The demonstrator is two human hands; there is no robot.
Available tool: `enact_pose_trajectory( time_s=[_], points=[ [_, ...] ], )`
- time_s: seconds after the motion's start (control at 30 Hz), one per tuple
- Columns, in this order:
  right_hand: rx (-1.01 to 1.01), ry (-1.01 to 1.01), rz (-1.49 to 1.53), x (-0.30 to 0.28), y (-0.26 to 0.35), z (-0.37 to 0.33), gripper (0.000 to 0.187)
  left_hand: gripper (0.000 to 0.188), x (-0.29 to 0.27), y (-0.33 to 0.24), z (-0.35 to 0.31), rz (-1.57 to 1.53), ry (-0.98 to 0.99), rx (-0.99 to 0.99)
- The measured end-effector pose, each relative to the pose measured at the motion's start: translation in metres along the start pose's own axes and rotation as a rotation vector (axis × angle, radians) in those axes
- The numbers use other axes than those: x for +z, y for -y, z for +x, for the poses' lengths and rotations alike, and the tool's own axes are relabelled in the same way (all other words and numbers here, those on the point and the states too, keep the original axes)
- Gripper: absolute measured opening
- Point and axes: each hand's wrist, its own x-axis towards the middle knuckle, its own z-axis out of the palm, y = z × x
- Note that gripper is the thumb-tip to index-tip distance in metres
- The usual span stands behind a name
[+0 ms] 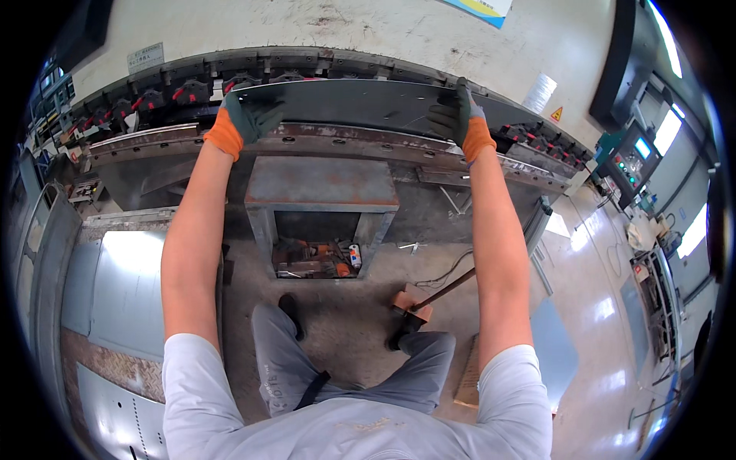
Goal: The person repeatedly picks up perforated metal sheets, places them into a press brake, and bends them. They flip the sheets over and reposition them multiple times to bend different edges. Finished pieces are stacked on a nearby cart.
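Note:
Both my arms reach forward to a long dark metal sheet (345, 103) at the press brake (368, 142). At its left end is my left hand (249, 119), in a dark glove with an orange cuff, gripping the edge with the fingers lying over the near face. My right hand (460, 115), gloved the same way, grips the right end, its fingers spread along the face and its thumb at the upper edge. The sheet lies between the row of upper tool clamps (192, 92) and the lower beam; its far side is hidden.
Below the beam stands a steel box stand (322, 184) with tools inside. A foot pedal (414, 303) with a rod is by my right shoe. Flat metal sheets (126, 284) lie at left, another sheet (548, 349) at right. A control panel (632, 161) hangs far right.

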Motion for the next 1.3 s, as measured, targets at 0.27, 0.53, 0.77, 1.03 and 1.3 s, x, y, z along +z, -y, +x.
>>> enact_pose_trajectory(
  time_s=[0.27,0.53,0.77,1.03,1.3],
  points=[
    [-0.129,-0.045,0.22,-0.036,-0.096,0.002,0.071,0.042,-0.035,-0.008,0.015,-0.054,0.051,0.042],
    [-0.015,-0.056,0.527,-0.026,-0.239,-0.159,0.054,0.034,-0.087,0.149,-0.11,0.429,0.02,0.395],
    [0.233,-0.362,0.883,-0.063,-0.311,-0.331,0.052,0.053,-0.058,0.349,-0.23,-0.042,-0.161,0.014],
    [-0.051,-0.574,0.113,-0.239,-0.369,-0.354,0.042,0.046,-0.097,0.336,-0.097,-0.166,-0.036,-0.216],
    [-0.18,-0.568,-0.045,-0.203,-0.297,-0.425,0.03,0.033,-0.059,0.273,-0.204,0.122,-0.064,0.116]
  ],
)
